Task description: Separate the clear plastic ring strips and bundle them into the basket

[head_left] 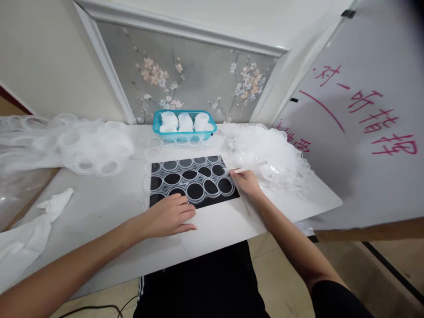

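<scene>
A translucent plastic sheet with rows of round cutouts [195,191] lies over a black mat [215,201] on the white table. My left hand [172,215] rests palm down at the mat's near left edge, fingers extended and slightly apart, with nothing visible in it. At the mat's right edge, my right hand [247,182] pinches a slim white pen-like tool [251,167]. The tool slants over the hand toward the right; its working tip is too small to make out. Some cutouts near the middle right look distorted into teardrop shapes.
Behind the mat stands a blue basket [183,136] with stacks of white round pieces [185,121]. A heap of ringed plastic sheets [89,145] lies left, another translucent pile [265,150] right. White crumpled material [54,205] is at the left. A whiteboard [371,176] borders the right side.
</scene>
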{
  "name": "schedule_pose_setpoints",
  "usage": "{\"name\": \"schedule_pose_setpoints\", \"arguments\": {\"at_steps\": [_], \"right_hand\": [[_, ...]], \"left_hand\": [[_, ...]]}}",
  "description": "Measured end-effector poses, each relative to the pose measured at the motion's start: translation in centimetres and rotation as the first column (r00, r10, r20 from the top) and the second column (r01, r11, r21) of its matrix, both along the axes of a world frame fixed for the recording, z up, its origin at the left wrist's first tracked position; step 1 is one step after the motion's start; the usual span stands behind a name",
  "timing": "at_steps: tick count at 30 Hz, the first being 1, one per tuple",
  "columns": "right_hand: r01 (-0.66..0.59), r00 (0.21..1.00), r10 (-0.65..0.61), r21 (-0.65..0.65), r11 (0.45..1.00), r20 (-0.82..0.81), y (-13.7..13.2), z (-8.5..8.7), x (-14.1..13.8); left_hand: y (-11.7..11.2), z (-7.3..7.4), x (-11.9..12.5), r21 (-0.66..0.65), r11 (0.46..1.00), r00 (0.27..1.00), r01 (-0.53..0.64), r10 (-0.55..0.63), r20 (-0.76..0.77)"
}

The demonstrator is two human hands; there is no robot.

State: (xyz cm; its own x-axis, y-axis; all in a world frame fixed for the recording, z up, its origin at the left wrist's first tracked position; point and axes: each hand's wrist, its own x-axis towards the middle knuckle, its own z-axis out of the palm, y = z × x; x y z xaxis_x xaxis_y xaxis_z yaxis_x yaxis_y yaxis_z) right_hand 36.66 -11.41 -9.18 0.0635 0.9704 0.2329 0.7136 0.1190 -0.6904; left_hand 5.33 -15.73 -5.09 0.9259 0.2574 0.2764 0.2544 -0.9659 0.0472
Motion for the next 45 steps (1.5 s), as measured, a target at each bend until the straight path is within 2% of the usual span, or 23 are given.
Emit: {"name": "schedule_pose_setpoints", "arguments": {"at_steps": [2,4,7,10,13,15,18,21,24,26,29,32,34,38,39,40,41,43,44,45], "right_hand": [[0.0,1.0,0.0,0.021,1.0,0.014,0.0,-0.3,0.1],[-0.051,0.996,0.046,0.072,0.996,0.077,-0.1,-0.6,0.0],[-0.12,0.972,0.087,0.145,0.982,0.22,-0.1,-1.1,-0.4],[-0.054,0.962,0.005,0.17,0.984,0.272,0.0,-1.3,-0.6],[0.081,0.96,-0.136,0.221,0.972,0.247,-0.2,-0.7,0.1],[0.212,0.949,-0.269,0.301,0.93,0.163,-0.6,-0.2,1.0],[0.43,0.892,-0.45,0.392,0.813,-0.046,-1.2,0.4,2.8],[0.581,0.81,-0.551,0.393,0.712,-0.199,-1.5,0.5,4.5],[0.724,0.69,-0.619,0.335,0.603,-0.375,-1.4,0.5,5.5],[0.763,0.64,-0.617,0.291,0.577,-0.458,-1.3,0.5,5.8],[0.754,0.639,-0.568,0.278,0.595,-0.518,-1.0,0.4,6.0],[0.753,0.633,-0.513,0.307,0.583,-0.579,-0.9,0.5,6.0],[0.765,0.619,-0.492,0.329,0.553,-0.612,-1.1,0.7,6.0],[0.798,0.595,-0.471,0.41,0.442,-0.651,-1.7,1.3,5.5],[0.776,0.626,-0.465,0.442,0.45,-0.626,-1.9,1.4,5.1],[0.725,0.685,-0.45,0.476,0.498,-0.573,-2.0,1.4,4.7],[0.639,0.765,-0.412,0.503,0.582,-0.495,-2.1,1.3,4.1],[0.376,0.919,-0.245,0.498,0.781,-0.31,-2.1,1.1,2.7],[0.224,0.965,-0.128,0.462,0.858,-0.231,-2.1,0.9,1.9],[0.078,0.986,-0.008,0.412,0.908,-0.168,-2.1,0.7,1.2]], "left_hand": [[0.3,-0.7,-2.5,0.0,0.998,0.995,-0.064,0.064,0.083],[0.6,-1.4,-4.5,-0.019,0.99,0.975,-0.142,0.143,0.17],[1.0,-1.7,-5.8,-0.044,0.974,0.937,-0.222,0.226,0.266],[1.0,-1.4,-5.7,-0.041,0.969,0.913,-0.244,0.243,0.327],[0.6,-1.3,-5.5,0.023,0.978,0.947,-0.208,0.196,0.254],[0.4,-1.4,-5.7,0.076,0.978,0.964,-0.196,0.178,0.198],[0.3,-1.5,-5.9,0.099,0.974,0.965,-0.206,0.185,0.186],[0.4,-1.6,-5.8,0.078,0.977,0.968,-0.2,0.184,0.173],[0.5,-1.9,-5.6,0.051,0.981,0.972,-0.188,0.179,0.152],[0.6,-2.1,-5.5,0.041,0.983,0.974,-0.181,0.174,0.143],[0.7,-2.4,-5.7,0.048,0.983,0.977,-0.179,0.172,0.127],[0.8,-2.6,-5.9,0.066,0.981,0.979,-0.181,0.173,0.105],[0.9,-2.7,-5.9,0.069,0.981,0.981,-0.181,0.174,0.09],[0.9,-2.7,-5.7,0.089,0.978,0.98,-0.19,0.183,0.081],[0.8,-2.6,-5.7,0.1,0.974,0.977,-0.203,0.196,0.081],[0.7,-2.5,-5.6,0.112,0.969,0.974,-0.221,0.213,0.081],[0.6,-2.4,-5.6,0.124,0.962,0.969,-0.244,0.235,0.082],[0.3,-2.2,-5.6,0.137,0.943,0.953,-0.302,0.293,0.081],[0.2,-2.0,-5.6,0.133,0.93,0.939,-0.342,0.335,0.072],[0.2,-1.9,-5.7,0.12,0.914,0.922,-0.388,0.385,0.053]]}}
